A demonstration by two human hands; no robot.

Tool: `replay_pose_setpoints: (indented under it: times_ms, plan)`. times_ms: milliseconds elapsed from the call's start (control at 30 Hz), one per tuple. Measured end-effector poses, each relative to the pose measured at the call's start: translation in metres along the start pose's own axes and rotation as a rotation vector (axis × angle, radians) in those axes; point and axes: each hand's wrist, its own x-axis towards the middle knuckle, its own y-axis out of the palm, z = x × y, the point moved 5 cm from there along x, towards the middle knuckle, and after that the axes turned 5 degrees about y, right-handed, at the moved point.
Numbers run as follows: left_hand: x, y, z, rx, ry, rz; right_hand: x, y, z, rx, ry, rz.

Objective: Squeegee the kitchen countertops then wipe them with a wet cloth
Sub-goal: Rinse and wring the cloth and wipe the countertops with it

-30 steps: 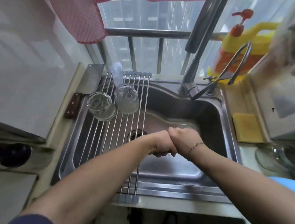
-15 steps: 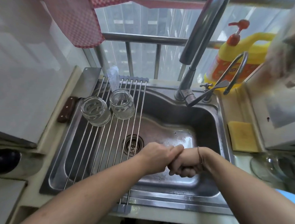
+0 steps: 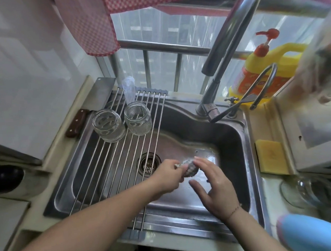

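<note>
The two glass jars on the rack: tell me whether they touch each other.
Apart. The head view shows bare rack rods between the left jar and the right jar.

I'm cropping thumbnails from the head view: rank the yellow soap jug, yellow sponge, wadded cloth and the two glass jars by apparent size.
1. soap jug
2. sponge
3. left jar and right jar, alike
4. cloth, partly hidden by the left hand

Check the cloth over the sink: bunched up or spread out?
Bunched up. The cloth is a tight wad gripped by the left hand above the sink; the right hand is open beside it.
</note>
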Motion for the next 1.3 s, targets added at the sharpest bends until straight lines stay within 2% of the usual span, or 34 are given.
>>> replay_pose_setpoints:
  times_ms: [67,133,233,300,367,467,600,667,833,1000,1100,1167,1233,1300]
  plan:
    - [-0.007,0.010,-0.006,-0.164,-0.103,0.156,0.004,-0.001,0.002,-0.169,-0.174,-0.018]
    - [-0.013,0.017,-0.013,-0.156,-0.105,0.246,0.015,-0.008,0.007,-0.252,-0.285,-0.087]
    - [-0.014,0.023,-0.025,-0.016,0.004,0.235,0.030,-0.015,0.016,-0.319,-0.409,-0.193]
    - [-0.011,0.023,-0.033,0.039,0.086,0.188,0.036,-0.017,0.021,-0.307,-0.389,-0.259]
    - [-0.006,0.017,-0.037,0.098,0.154,0.128,0.039,-0.016,0.025,-0.259,-0.280,-0.288]
    - [0.002,0.007,-0.036,0.279,0.277,-0.048,0.039,-0.003,0.029,-0.219,-0.025,-0.241]
    - [0.004,0.002,-0.031,0.473,0.358,-0.255,0.039,0.019,0.022,0.124,0.425,-0.058]
    - [0.004,0.002,-0.028,0.549,0.392,-0.294,0.035,0.029,0.014,0.252,0.601,0.001]
    - [0.006,0.007,-0.028,0.915,0.532,-0.328,0.013,0.048,0.004,0.607,1.069,0.094]
    - [0.006,0.006,-0.023,1.129,0.749,-0.342,-0.006,0.056,0.016,0.887,1.318,0.265]
    - [0.014,0.007,-0.018,1.098,0.804,-0.363,-0.001,0.051,0.013,0.847,1.268,0.287]
    - [0.016,0.006,-0.018,0.917,0.762,-0.353,0.011,0.037,0.004,0.630,1.086,0.259]
    - [0.013,0.005,-0.016,0.649,0.565,-0.276,0.021,0.016,0.000,0.499,0.915,0.166]
    - [0.008,-0.003,-0.009,0.400,0.313,-0.254,0.019,-0.002,0.002,0.562,0.879,0.087]
